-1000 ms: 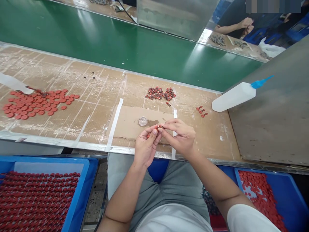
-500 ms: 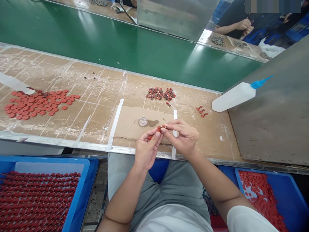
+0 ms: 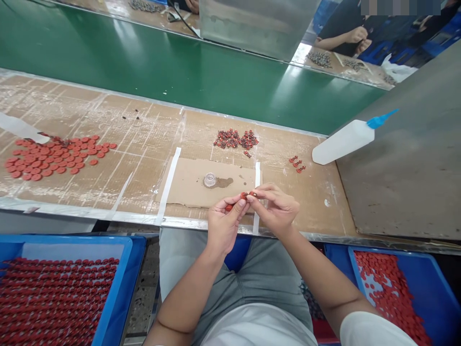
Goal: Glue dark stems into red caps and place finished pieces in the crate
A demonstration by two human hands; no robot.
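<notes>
Over the front edge of the work surface, my left hand [image 3: 224,225] is closed around small red parts. One red part [image 3: 244,196] shows at its thumb and forefinger, and another red piece [image 3: 229,207] peeks out between the fingers. My right hand [image 3: 278,210] pinches a small red-and-dark piece [image 3: 252,193] against the part in the left hand. Fingers hide whether the two are joined. Just behind the hands, a small clear round cup [image 3: 209,179] stands on a cardboard sheet [image 3: 183,185], beside a dark wet-looking stain.
Red discs [image 3: 46,156] lie at left near a white bottle [image 3: 21,129]. Small red-and-black parts [image 3: 236,138] are heaped behind the cardboard. Three red pieces [image 3: 297,164] lie near a blue-tipped bottle [image 3: 344,142], beside a metal panel [image 3: 403,178]. Blue trays [image 3: 128,259] hold red parts. A co-worker's hands [image 3: 358,38] show opposite.
My hands have shifted slightly right relative to the cardboard, still together and holding the small red parts. The camera view has moved a little. Nothing on the table has visibly moved.
</notes>
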